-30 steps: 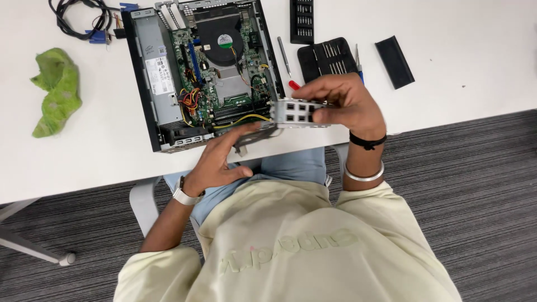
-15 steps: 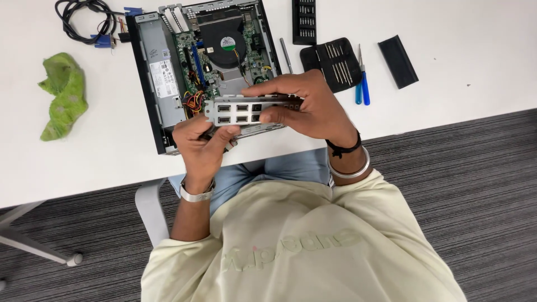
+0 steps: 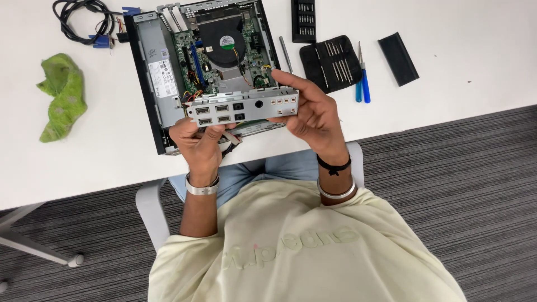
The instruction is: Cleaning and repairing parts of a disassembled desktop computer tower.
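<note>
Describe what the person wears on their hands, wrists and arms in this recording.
Both hands are bare, no gloves. The left hand has a silver metal bangle at its wrist. The right hand has a thin black band and a silver bangle below it. Forearms are bare; the pale yellow shirt has short sleeves.

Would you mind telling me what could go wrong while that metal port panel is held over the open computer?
Both hands, left hand and right hand, grip the metal port panel only by its ends, so it might slip onto the open computer below. Its thin edges could nick fingers.
</note>
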